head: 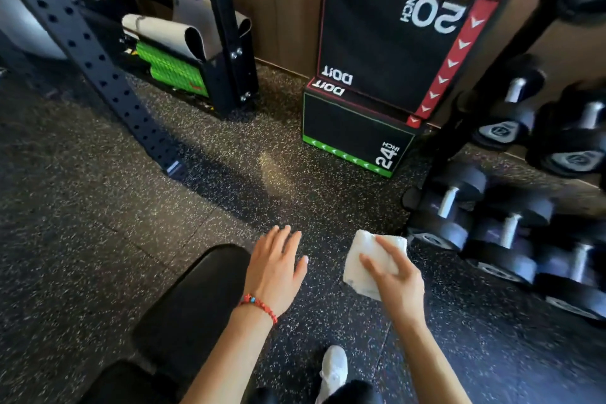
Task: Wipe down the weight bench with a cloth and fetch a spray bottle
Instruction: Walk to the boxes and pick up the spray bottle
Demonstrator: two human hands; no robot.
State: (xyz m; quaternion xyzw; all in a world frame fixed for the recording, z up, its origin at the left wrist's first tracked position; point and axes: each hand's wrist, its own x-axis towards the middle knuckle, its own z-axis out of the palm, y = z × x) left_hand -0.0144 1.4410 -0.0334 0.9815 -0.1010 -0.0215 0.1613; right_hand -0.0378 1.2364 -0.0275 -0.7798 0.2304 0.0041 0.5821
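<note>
While the right hand (395, 275) holds the white cloth (370, 259) out over the speckled rubber floor (98, 207), its fingers (387, 248) lie spread across the top of the folded fabric and the thumb reaches along the near side, so the cloth is pinned against the palm rather than bunched. The cloth sits just to the right of the weight bench (196, 298), apart from the black padded surface and not touching it. The left hand (275, 269) hovers at the rounded far end of the bench pad with its fingers (282, 238) straight and slightly fanned, holding nothing (a red beaded bracelet (259, 304) circles that wrist).

The pad's end curves off just beneath the left hand; a gap in the padding shows nearer the body. Beyond both hands lies a stretch of open floor. It is bounded on the right by a rack of black dumbbells (485, 223), close beside the cloth, ahead by two stacked plyo boxes (377, 75) marked 20 and 24 inch, and on the left by a perforated black rack upright (85, 52). A white shoe (334, 371) stands on the floor below the right forearm.
</note>
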